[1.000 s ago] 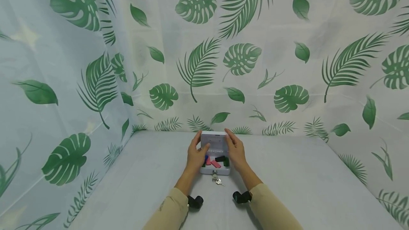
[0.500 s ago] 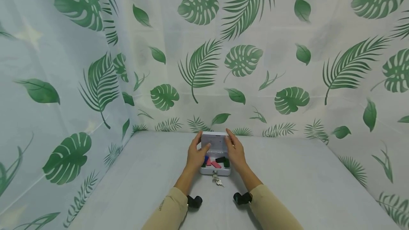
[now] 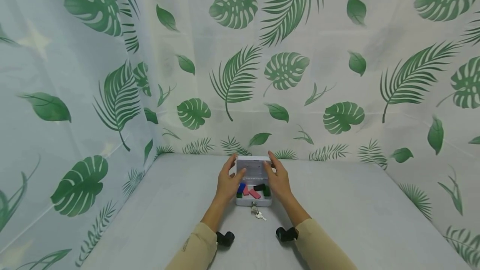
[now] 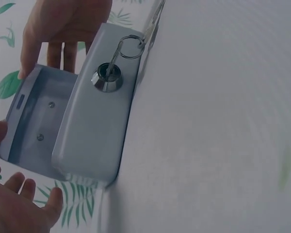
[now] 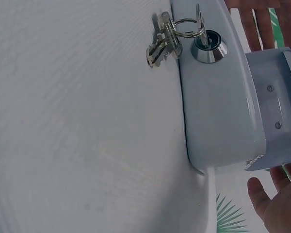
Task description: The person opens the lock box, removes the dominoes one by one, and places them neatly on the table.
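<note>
A small grey metal cash box (image 3: 243,202) stands on the table, its lid (image 3: 251,170) raised. My left hand (image 3: 226,187) holds the lid's left side, thumb towards the front. At the right side, my right hand (image 3: 280,181) grips the lid with its thumb on the front edge and fingers behind. A key sits in the front lock (image 4: 107,78), and a ring with more keys (image 5: 164,41) hangs from it. Inside lie small flat pieces: a blue piece (image 3: 241,188), a pink piece (image 3: 255,193), a black piece (image 3: 259,187) and a green piece (image 3: 266,191).
White cloth covers the table (image 3: 337,211). Behind it hangs a white curtain with green leaves (image 3: 277,111), and another curtain side (image 3: 41,145) closes the left. Black wrist cameras (image 3: 286,234) sit at both wrists.
My left hand has shifted slightly left, so the blue piece shows more. The box appears a few pixels further right, and the hanging keys have swung a little. The lid stays raised.
</note>
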Demonstrator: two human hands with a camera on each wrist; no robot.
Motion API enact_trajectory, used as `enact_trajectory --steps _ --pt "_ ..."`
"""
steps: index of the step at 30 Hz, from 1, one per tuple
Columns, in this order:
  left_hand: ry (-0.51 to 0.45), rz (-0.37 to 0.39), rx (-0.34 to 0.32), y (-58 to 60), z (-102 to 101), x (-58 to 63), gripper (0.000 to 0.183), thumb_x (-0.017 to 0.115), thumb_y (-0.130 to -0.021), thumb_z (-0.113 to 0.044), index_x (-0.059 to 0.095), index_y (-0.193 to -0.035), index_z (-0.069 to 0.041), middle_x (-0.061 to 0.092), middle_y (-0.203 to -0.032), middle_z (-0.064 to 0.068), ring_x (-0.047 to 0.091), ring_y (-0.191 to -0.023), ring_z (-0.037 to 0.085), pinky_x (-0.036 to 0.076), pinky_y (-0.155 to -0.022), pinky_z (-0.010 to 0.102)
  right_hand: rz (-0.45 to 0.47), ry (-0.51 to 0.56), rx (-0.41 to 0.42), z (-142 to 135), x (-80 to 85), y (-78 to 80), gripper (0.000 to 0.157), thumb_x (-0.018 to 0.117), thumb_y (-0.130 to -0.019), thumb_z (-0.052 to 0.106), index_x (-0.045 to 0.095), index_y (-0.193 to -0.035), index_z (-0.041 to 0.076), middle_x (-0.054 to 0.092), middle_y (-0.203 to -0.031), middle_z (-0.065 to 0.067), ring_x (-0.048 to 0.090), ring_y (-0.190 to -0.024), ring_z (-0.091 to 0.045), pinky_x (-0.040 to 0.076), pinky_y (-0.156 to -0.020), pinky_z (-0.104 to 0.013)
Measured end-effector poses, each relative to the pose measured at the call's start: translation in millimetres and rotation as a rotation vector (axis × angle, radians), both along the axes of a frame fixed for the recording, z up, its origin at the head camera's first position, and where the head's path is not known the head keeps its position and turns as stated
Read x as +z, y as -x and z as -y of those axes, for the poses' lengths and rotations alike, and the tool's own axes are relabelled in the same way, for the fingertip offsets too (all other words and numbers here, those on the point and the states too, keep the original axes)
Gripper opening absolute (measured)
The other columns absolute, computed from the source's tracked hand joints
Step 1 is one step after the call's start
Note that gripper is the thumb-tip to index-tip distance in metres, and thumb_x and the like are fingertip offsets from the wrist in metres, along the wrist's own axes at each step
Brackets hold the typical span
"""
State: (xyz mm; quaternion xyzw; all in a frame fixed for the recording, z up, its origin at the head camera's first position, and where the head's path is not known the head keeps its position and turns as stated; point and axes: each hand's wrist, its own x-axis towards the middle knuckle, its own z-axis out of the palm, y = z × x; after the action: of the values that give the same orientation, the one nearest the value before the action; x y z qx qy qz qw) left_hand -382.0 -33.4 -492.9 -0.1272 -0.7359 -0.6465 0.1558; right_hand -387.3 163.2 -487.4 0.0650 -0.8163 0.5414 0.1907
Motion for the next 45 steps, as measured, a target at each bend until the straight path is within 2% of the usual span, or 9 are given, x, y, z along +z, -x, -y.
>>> enact_trajectory --steps 6,12,19,26,31,35,39,43,45 --pt "-0.02 0.019 -0.012 -4.6 11.2 5.1 0.072 0.075 -0.097 -0.024 0.041 -0.16 -0.016 0.043 -0.165 0.009 0.041 -0.151 0.035 0.04 -0.119 0.06 -0.026 0.072 -0.026 -1.7 6.3 -5.5 0.055 0.055 -0.109 0.033 0.041 -0.16 0.019 0.056 -0.15 -0.017 0.053 -0.136 -0.034 0.045 -0.114 -0.057" --pt "0.012 0.042 -0.032 -4.9 20.0 1.4 0.078 0.076 -0.097 -0.028 0.035 -0.163 -0.021 0.036 -0.169 0.004 0.037 -0.154 0.033 0.037 -0.121 0.059 -0.063 0.104 -0.04 -3.5 4.8 -12.0 0.055 0.055 -0.109 0.037 0.042 -0.16 0.022 0.056 -0.15 -0.013 0.052 -0.138 -0.033 0.042 -0.117 -0.056" --pt "0.109 0.045 -0.153 -4.3 35.9 -8.0 0.083 0.077 -0.095 -0.03 0.032 -0.165 -0.026 0.03 -0.171 0.002 0.032 -0.157 0.035 0.031 -0.124 0.061 -0.11 0.09 -0.031 -8.2 -0.9 -14.9 0.053 0.057 -0.108 0.033 0.044 -0.159 0.024 0.057 -0.149 -0.013 0.054 -0.136 -0.033 0.043 -0.116 -0.055" --pt "0.218 0.149 -0.272 -5.4 45.8 -21.0 0.088 0.082 -0.092 -0.031 0.033 -0.164 -0.027 0.033 -0.17 0.009 0.033 -0.155 0.041 0.032 -0.122 0.064 -0.119 0.053 -0.032 -10.3 -1.4 -17.5 0.05 0.057 -0.108 0.032 0.048 -0.156 0.02 0.06 -0.141 -0.016 0.056 -0.133 -0.034 0.044 -0.115 -0.055" --pt "0.248 0.182 -0.277 -6.9 47.5 -22.5 0.091 0.087 -0.086 -0.031 0.037 -0.162 -0.027 0.036 -0.168 0.013 0.035 -0.154 0.041 0.033 -0.122 0.063 -0.15 0.055 -0.038 -12.3 -2.4 -18.7 0.049 0.058 -0.108 0.03 0.051 -0.154 0.015 0.062 -0.139 -0.017 0.058 -0.13 -0.034 0.046 -0.113 -0.056" --pt "0.237 0.202 -0.276 -7.7 48.7 -22.5 0.082 0.089 -0.084 -0.029 0.046 -0.154 -0.024 0.042 -0.165 0.014 0.036 -0.154 0.04 0.031 -0.124 0.06 -0.193 0.063 -0.046 -12.9 -2.2 -19.8 0.045 0.059 -0.108 0.027 0.055 -0.151 0.015 0.064 -0.136 -0.017 0.06 -0.125 -0.033 0.048 -0.109 -0.055" --pt "0.253 0.18 -0.319 -8.1 49.8 -23.2 0.076 0.087 -0.086 -0.027 0.05 -0.15 -0.017 0.045 -0.162 0.015 0.037 -0.153 0.042 0.029 -0.126 0.058 -0.225 0.046 -0.089 -12.3 -1.1 -22.5 0.04 0.061 -0.107 0.025 0.061 -0.146 0.018 0.067 -0.13 -0.013 0.062 -0.116 -0.026 0.052 -0.095 -0.042" --pt "0.306 0.168 -0.354 -9.3 50.2 -22.5 0.082 0.085 -0.088 -0.03 0.045 -0.157 -0.014 0.043 -0.164 0.01 0.037 -0.154 0.038 0.029 -0.126 0.056 -0.296 0.011 -0.119 -11.3 -0.6 -23.4 0.032 0.066 -0.104 0.019 0.069 -0.135 0.013 0.07 -0.12 -0.01 0.059 -0.101 -0.02 0.046 -0.078 -0.026" --pt "0.326 0.169 -0.358 -9.7 49.8 -22.0 0.084 0.084 -0.088 -0.032 0.043 -0.159 -0.014 0.043 -0.165 0.008 0.037 -0.154 0.036 0.029 -0.126 0.056 -0.337 -0.011 -0.106 -10.9 -1.0 -23.0 0.028 0.069 -0.101 0.016 0.072 -0.128 0.011 0.072 -0.115 -0.009 0.057 -0.094 -0.02 0.043 -0.072 -0.025"
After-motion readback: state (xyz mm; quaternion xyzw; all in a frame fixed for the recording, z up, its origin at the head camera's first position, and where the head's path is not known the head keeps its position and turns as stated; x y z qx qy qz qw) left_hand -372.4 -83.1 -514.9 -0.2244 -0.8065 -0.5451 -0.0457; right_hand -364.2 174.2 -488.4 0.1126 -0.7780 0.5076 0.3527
